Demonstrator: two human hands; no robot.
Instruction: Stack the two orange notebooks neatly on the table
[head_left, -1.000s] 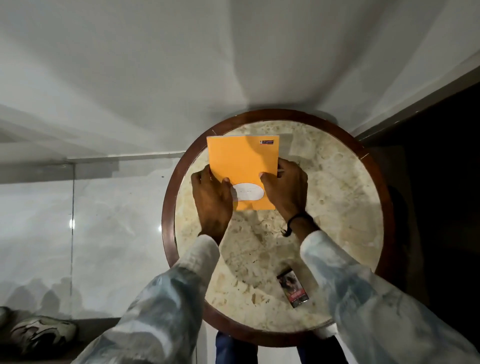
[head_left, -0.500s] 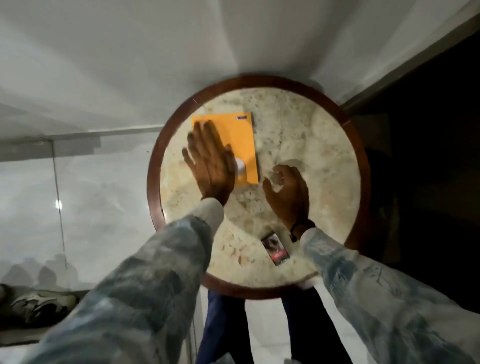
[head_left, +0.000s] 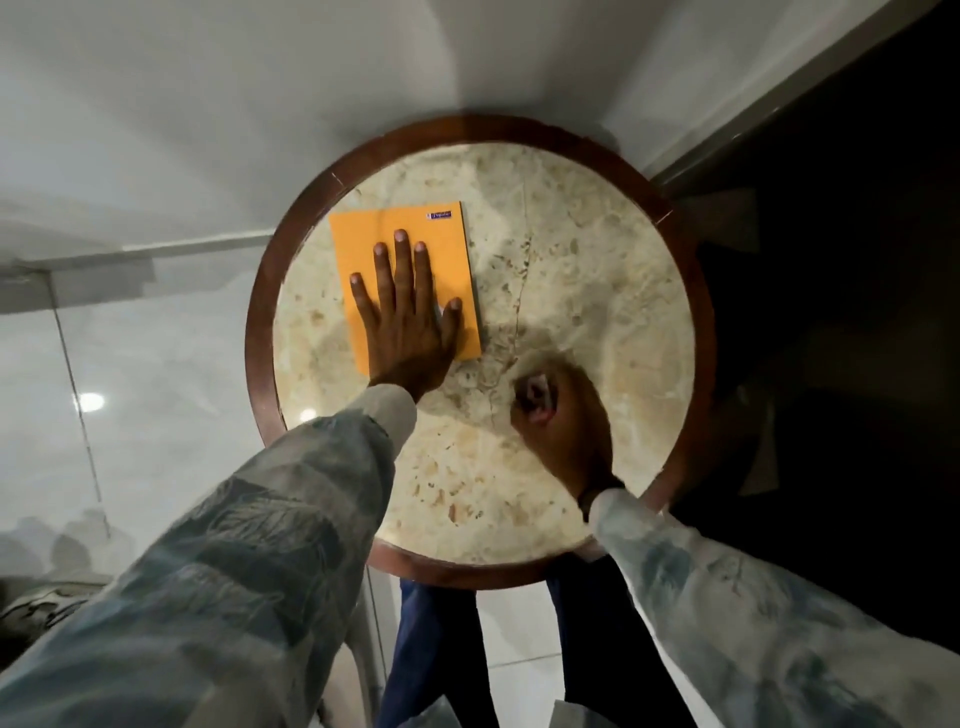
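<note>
Orange notebook (head_left: 405, 244), top cover: one small dark blue printed label (head_left: 440, 214) at the far right corner, white lettering, blurred and too small to read. No other text, number or sign legible anywhere.

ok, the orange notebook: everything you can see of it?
The notebook is a plain orange rectangle with a card-like cover and a small dark label at its far right corner. It lies flat on the left part of the round marble table, closed. The left hand presses on it, palm down, fingers spread. Only one cover shows; a second notebook beneath cannot be made out. The right hand is clear of it.
</note>
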